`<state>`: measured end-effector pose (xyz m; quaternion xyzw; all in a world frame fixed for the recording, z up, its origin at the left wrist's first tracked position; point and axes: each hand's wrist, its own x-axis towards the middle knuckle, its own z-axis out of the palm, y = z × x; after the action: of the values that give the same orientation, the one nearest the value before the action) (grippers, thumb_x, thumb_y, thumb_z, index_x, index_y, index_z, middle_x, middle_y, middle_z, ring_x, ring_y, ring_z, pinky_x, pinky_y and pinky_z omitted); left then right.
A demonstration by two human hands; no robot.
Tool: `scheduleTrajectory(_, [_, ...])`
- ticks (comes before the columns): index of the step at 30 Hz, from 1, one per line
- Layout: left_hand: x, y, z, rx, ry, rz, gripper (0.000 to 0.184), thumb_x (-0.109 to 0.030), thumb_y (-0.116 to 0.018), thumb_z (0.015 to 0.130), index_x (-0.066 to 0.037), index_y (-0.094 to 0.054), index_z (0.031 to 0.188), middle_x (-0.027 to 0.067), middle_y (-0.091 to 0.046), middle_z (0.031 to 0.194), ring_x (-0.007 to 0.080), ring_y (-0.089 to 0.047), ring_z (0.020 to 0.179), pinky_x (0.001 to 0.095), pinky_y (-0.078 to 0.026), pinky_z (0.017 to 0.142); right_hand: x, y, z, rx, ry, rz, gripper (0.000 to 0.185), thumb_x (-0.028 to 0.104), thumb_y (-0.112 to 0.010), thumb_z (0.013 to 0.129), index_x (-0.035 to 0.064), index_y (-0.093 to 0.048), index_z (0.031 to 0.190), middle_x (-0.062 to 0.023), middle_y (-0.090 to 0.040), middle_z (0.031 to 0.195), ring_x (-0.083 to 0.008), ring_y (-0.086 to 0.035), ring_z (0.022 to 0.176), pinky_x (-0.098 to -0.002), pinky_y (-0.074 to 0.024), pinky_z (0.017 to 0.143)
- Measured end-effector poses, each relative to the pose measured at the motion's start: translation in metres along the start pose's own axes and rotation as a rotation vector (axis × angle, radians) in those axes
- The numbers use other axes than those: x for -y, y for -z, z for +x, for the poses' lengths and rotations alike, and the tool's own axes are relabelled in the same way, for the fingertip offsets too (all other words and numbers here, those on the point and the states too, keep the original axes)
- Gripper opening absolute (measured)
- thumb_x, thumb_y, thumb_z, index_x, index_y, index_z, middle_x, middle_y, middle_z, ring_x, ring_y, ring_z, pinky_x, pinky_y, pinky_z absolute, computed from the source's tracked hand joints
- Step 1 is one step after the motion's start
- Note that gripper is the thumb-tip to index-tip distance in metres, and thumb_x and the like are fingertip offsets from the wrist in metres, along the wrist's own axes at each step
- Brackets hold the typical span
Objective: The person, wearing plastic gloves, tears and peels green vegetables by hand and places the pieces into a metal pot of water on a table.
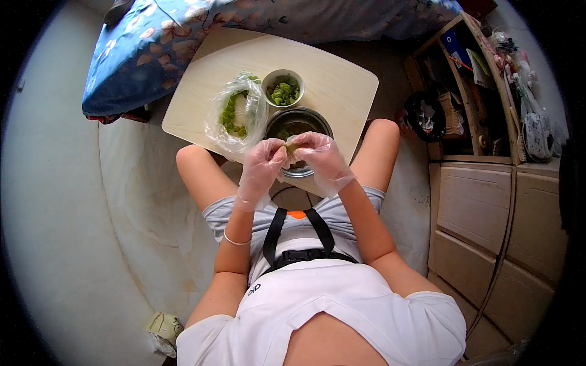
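Note:
Both my hands wear clear plastic gloves and meet over the near edge of a metal bowl. Between their fingertips is a small yellowish-green piece, too small to identify. My left hand pinches it from the left, and my right hand grips it from the right. Dark contents show inside the metal bowl, partly hidden by my hands. Just behind it stands a white bowl holding green pieces. Left of the bowls lies an open clear plastic bag with more green pieces inside.
A low pale table stands between my knees and carries the bowls and bag. Beyond it is a bed with a blue floral cover. To the right are a black bin, a wooden shelf and cabinets.

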<state>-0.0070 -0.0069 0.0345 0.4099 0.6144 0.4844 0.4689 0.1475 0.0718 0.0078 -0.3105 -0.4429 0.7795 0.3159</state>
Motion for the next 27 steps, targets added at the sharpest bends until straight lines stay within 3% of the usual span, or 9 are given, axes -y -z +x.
scheduleTrajectory(2, [-0.003,0.0,0.0,0.024,0.092,-0.167,0.017,-0.014,-0.055,0.096,0.0,-0.062,0.101,0.0015,-0.061,0.076,0.0042,-0.055,0.061,0.0175,-0.045,0.047,-0.005,0.006,0.002,0.108,-0.143,0.396,0.021,-0.002,-0.061,0.081,-0.0029,-0.063,0.101,-0.0108,-0.066,0.096,-0.0164,-0.064,0.089,-0.0283,-0.0513,0.084])
scheduleTrajectory(5, [-0.001,0.0,0.001,0.029,0.114,-0.285,0.019,-0.015,-0.054,0.096,0.001,-0.061,0.102,0.0023,-0.061,0.074,0.0054,-0.055,0.059,0.0183,-0.045,0.047,-0.007,0.006,0.005,0.124,-0.215,0.592,0.024,-0.003,-0.06,0.081,-0.0028,-0.061,0.105,-0.01,-0.065,0.096,-0.0158,-0.063,0.088,-0.0278,-0.0514,0.083])
scheduleTrajectory(8, [0.0,0.001,0.0,-0.01,0.033,-0.16,0.018,-0.014,-0.055,0.095,0.001,-0.061,0.102,0.002,-0.06,0.074,0.005,-0.055,0.06,0.0183,-0.045,0.048,-0.005,-0.004,0.001,-0.006,-0.132,0.303,0.024,-0.002,-0.061,0.082,-0.0028,-0.061,0.106,-0.0088,-0.065,0.096,-0.0139,-0.062,0.086,-0.0262,-0.0512,0.079])
scheduleTrajectory(11, [-0.002,0.002,-0.001,0.0,-0.062,0.083,0.017,-0.013,-0.056,0.095,0.001,-0.061,0.102,0.0026,-0.061,0.076,0.0052,-0.056,0.062,0.0183,-0.046,0.049,-0.007,-0.002,0.001,0.042,-0.054,0.096,0.021,-0.002,-0.061,0.083,-0.0023,-0.061,0.105,-0.0078,-0.065,0.095,-0.012,-0.062,0.084,-0.0247,-0.0509,0.076])
scheduleTrajectory(15, [0.007,0.001,0.002,-0.036,-0.079,0.084,0.016,-0.011,-0.057,0.094,0.002,-0.061,0.103,0.0019,-0.061,0.077,0.0048,-0.056,0.061,0.0185,-0.046,0.049,-0.011,0.0,0.004,0.058,-0.047,0.085,0.02,-0.001,-0.062,0.084,-0.0021,-0.062,0.104,-0.0069,-0.065,0.094,-0.011,-0.061,0.081,-0.0239,-0.0507,0.073])
scheduleTrajectory(18, [0.012,0.001,0.002,-0.062,-0.088,-0.002,0.016,-0.011,-0.057,0.094,0.002,-0.061,0.104,0.001,-0.061,0.076,0.0046,-0.055,0.061,0.0184,-0.046,0.049,-0.013,0.001,0.004,-0.012,-0.091,0.187,0.019,-0.001,-0.061,0.084,-0.0016,-0.062,0.103,-0.0067,-0.064,0.093,-0.0118,-0.061,0.08,-0.0243,-0.0511,0.071])
scheduleTrajectory(23, [0.008,0.005,0.003,-0.102,-0.069,0.068,0.015,-0.01,-0.058,0.094,0.002,-0.062,0.101,0.0015,-0.061,0.076,0.0048,-0.056,0.063,0.0197,-0.046,0.051,-0.014,0.007,0.006,0.134,-0.173,0.708,0.016,0.0,-0.061,0.086,-0.0008,-0.06,0.102,-0.0107,-0.065,0.096,-0.0177,-0.064,0.083,-0.0302,-0.0549,0.073])
scheduleTrajectory(25, [0.008,0.007,0.006,-0.202,-0.219,0.39,0.012,-0.006,-0.061,0.087,0.003,-0.063,0.094,0.0107,-0.062,0.074,0.018,-0.059,0.064,0.0288,-0.048,0.06,-0.007,0.005,0.004,0.151,-0.176,0.712,0.016,0.0,-0.06,0.087,-0.0001,-0.06,0.103,-0.011,-0.065,0.098,-0.0191,-0.065,0.085,-0.0302,-0.0553,0.075])
scheduleTrajectory(27, [-0.003,0.005,0.002,-0.213,-0.226,0.415,0.013,-0.005,-0.062,0.085,0.002,-0.063,0.095,0.0136,-0.062,0.078,0.023,-0.061,0.067,0.0317,-0.049,0.063,-0.006,0.005,0.003,0.168,-0.179,0.716,0.016,0.0,-0.058,0.088,0.0006,-0.06,0.104,-0.0113,-0.065,0.101,-0.0206,-0.066,0.086,-0.0301,-0.0557,0.078])
